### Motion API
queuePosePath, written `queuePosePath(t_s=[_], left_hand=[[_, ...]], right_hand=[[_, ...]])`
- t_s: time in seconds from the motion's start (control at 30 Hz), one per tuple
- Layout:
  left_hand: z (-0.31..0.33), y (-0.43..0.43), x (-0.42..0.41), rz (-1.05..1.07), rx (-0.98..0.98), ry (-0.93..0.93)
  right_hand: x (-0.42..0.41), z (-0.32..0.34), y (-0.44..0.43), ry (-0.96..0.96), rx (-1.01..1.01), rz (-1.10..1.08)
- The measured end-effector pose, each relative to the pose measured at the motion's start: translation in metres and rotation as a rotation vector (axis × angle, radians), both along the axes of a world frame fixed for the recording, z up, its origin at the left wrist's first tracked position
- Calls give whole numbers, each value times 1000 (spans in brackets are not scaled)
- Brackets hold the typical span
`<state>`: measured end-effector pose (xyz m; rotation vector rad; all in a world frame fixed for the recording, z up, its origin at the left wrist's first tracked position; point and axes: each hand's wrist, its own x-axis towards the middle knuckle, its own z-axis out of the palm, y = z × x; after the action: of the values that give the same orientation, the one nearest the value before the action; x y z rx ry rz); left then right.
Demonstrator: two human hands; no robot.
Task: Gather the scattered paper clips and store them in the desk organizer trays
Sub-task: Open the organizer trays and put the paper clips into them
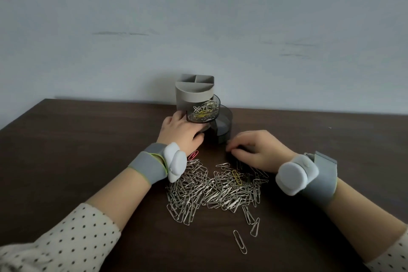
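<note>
Dark brown wood of the desk [77, 150] fills my view, with a grey organizer [194, 93] standing at its far edge against the wall. Its upper tray [198, 122] is swung out and holds a small heap of clips [204, 109]; the lower tray [225, 126] is swung out to the right beneath it. I see the left hand [181, 132] holding the organizer, its grip closed round the base under the upper tray. The right hand [262, 150] sits just in front of the lower tray, fingertips [231, 150] curled down onto the desk. I cannot tell whether its grip has a clip. The main pile of paper clips [212, 187] lies on the desk between both wrists, with one pink clip [193, 154] at its far left and a few strays [240, 242] nearer me.
</note>
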<state>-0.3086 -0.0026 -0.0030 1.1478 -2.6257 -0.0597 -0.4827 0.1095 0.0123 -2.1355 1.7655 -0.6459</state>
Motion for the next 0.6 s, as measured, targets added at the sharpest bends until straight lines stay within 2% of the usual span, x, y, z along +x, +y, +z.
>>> queuePosePath(t_s=[0.23, 0.33, 0.4, 0.47, 0.6], left_hand=[[1, 7, 20, -201, 99, 59], [1, 15, 28, -315, 175, 87], [1, 19, 31, -337, 252, 128], [6, 22, 35, -304, 275, 247], [14, 20, 37, -62, 195, 700]], right_hand=[[20, 4, 12, -418, 5, 26], [24, 3, 8, -561, -143, -98], [24, 4, 5, -534, -286, -207], [24, 10, -1, -438, -390, -250], [28, 18, -18, -259, -406, -220]])
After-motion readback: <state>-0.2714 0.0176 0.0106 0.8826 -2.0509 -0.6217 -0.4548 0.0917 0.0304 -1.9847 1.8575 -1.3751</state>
